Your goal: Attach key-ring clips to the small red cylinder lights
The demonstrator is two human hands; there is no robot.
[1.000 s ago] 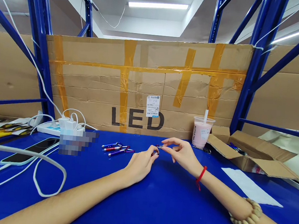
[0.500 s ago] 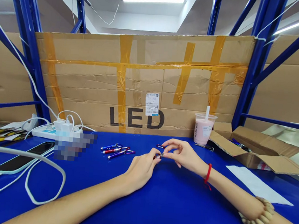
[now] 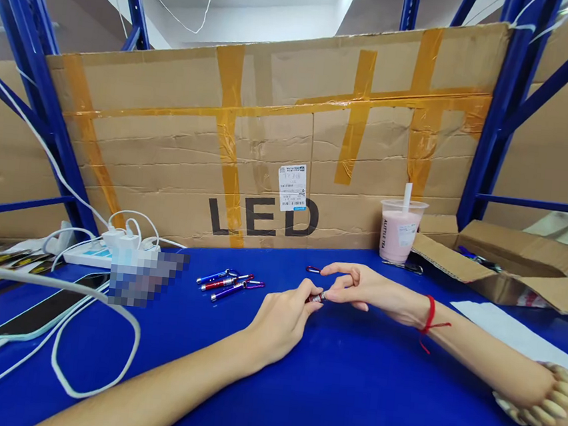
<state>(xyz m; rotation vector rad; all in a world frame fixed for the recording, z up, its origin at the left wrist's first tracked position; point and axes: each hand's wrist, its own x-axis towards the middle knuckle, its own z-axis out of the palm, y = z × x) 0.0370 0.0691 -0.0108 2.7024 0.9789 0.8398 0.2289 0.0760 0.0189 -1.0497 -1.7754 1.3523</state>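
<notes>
Between both hands is a small metallic and dark red piece [image 3: 316,298], mostly covered by fingers. My left hand [image 3: 281,320] pinches its left end, and my right hand [image 3: 357,288] grips the right end between thumb and fingertips. A small dark red clip [image 3: 313,269] shows just beyond the right index fingertip; whether it is joined to the held piece I cannot tell. Left of my hands lie a blue penlight-like tube [image 3: 213,276], a red one [image 3: 219,283] and a purple one [image 3: 231,291], side by side on the blue table [image 3: 347,393].
A pink drink cup [image 3: 399,232] stands behind my right hand, near an open cardboard box [image 3: 513,282] and white paper [image 3: 518,333]. At left are a phone [image 3: 43,314], white cables and a power strip [image 3: 82,252]. A cardboard panel [image 3: 281,139] closes the back.
The view has tilted and shifted, so the scene sits differently. The fingers of my right hand have shifted slightly around the held piece; both hands still hold it.
</notes>
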